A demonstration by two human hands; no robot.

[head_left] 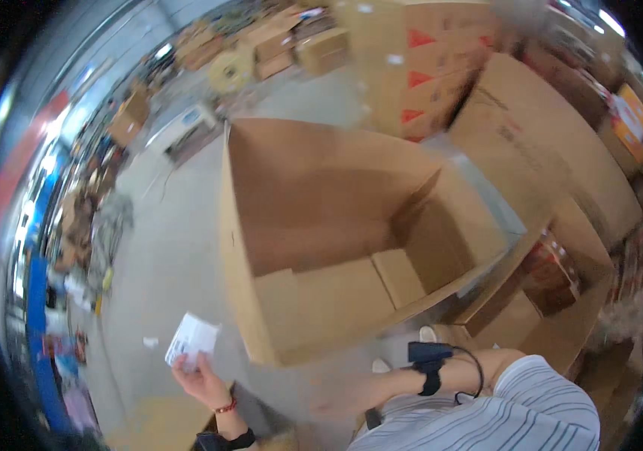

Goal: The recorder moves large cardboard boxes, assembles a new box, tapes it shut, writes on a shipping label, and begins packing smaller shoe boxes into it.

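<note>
My left hand (207, 385), with a red bracelet at the wrist, pinches a small white folded sheet or packet (195, 334) with faint dark print. It is held over the floor, left of a large open cardboard box (336, 293). The inside of that box shows only bare cardboard walls and bottom flaps. My right hand (336, 397) is smeared by motion near the lower middle, below the box's near edge. Its fingers cannot be made out. A black strapped device (430, 361) with a cable sits on my right wrist.
A smaller open carton (539, 301) stands at the right, a reddish package (552, 274) in it. Behind are a large flat carton (539, 150) and a tall carton stack (438, 71). A tan surface (160, 422) lies lower left; a white scrap (150, 342) is on the floor.
</note>
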